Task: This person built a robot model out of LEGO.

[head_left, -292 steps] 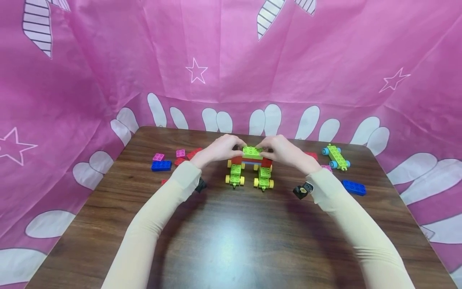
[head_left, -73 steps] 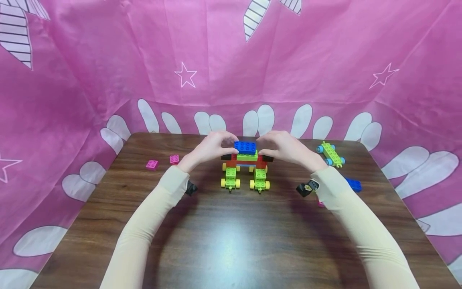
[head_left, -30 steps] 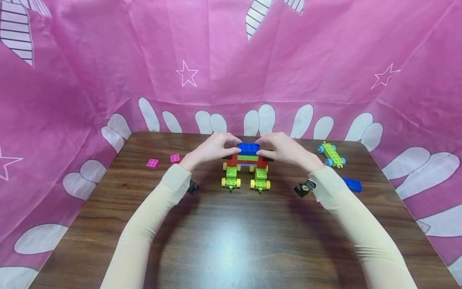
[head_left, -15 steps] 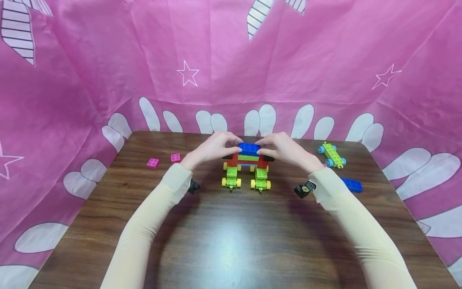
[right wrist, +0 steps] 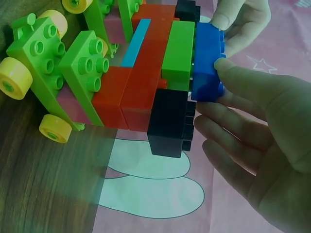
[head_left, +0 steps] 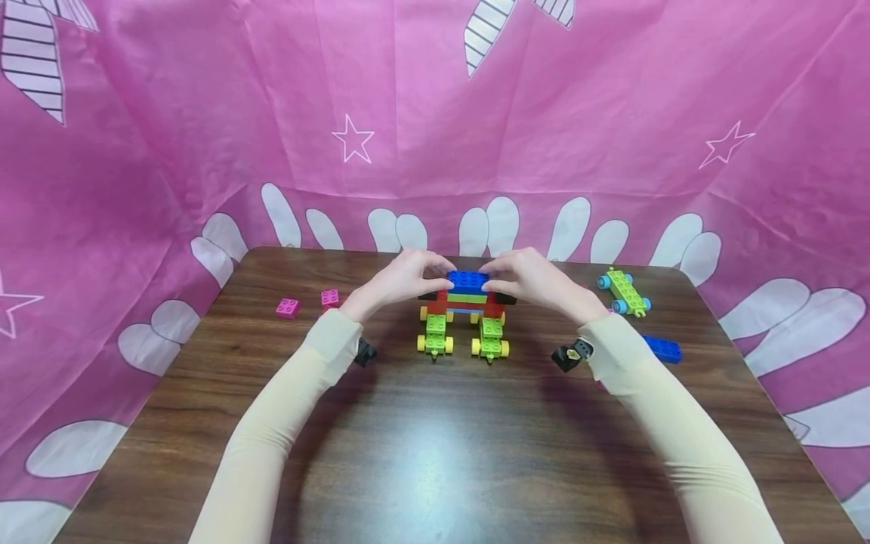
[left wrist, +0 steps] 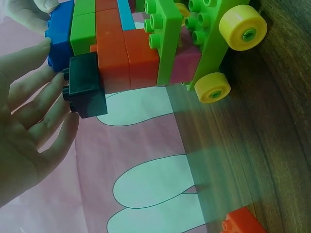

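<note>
Clock positions are read from the toy-brick assembly [head_left: 467, 299], head view. Assembly: top brick [head_left: 467, 282] blue; brick beneath it [left wrist: 83, 34] lime; outer bricks [left wrist: 87, 92] black; main wheels [left wrist: 243, 27] yellow. 9 o'clock: magenta bricks [head_left: 288, 307]. 3 o'clock: lime car base [head_left: 626, 292], its car wheels [head_left: 619, 306] sky-blue. 4 and 8 o'clock: plain cream sleeves [head_left: 680, 423]. 6 o'clock: brown wood-grain table [head_left: 530, 453]. 12 o'clock: pink backdrop [head_left: 578, 75] with white, black-striped shape [head_left: 485, 36].

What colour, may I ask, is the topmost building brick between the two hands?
The topmost building brick is blue, seen best in the right wrist view.
</note>
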{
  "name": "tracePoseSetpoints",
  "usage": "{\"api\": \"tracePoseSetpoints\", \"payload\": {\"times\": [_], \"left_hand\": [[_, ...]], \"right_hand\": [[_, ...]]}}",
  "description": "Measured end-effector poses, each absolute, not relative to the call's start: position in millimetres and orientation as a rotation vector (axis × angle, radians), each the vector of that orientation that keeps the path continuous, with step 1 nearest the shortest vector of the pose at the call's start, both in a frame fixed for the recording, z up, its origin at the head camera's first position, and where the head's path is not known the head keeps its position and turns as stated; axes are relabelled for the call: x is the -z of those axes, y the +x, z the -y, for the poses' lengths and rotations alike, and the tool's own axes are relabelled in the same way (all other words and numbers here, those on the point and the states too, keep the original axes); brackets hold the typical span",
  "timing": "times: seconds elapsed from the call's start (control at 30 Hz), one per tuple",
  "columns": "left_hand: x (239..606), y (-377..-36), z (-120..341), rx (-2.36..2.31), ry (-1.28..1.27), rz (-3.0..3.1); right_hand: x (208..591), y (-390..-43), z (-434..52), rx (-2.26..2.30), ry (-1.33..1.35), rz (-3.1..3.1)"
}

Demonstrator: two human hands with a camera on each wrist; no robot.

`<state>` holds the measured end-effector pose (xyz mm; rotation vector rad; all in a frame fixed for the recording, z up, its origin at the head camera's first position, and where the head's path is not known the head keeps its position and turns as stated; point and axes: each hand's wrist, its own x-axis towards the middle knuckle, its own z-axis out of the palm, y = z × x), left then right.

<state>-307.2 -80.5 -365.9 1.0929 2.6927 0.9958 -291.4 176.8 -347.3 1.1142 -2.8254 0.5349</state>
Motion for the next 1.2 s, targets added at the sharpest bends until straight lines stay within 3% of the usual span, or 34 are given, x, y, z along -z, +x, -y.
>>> {"api": "tracePoseSetpoints", "payload": {"times": [1.2], "left_hand": [[364.6, -307.8, 79.5, -1.028, 0.987, -2.661]], "right_hand": [[344.1, -291.8, -173.0, -0.544, 1.090, 2.860]]}}
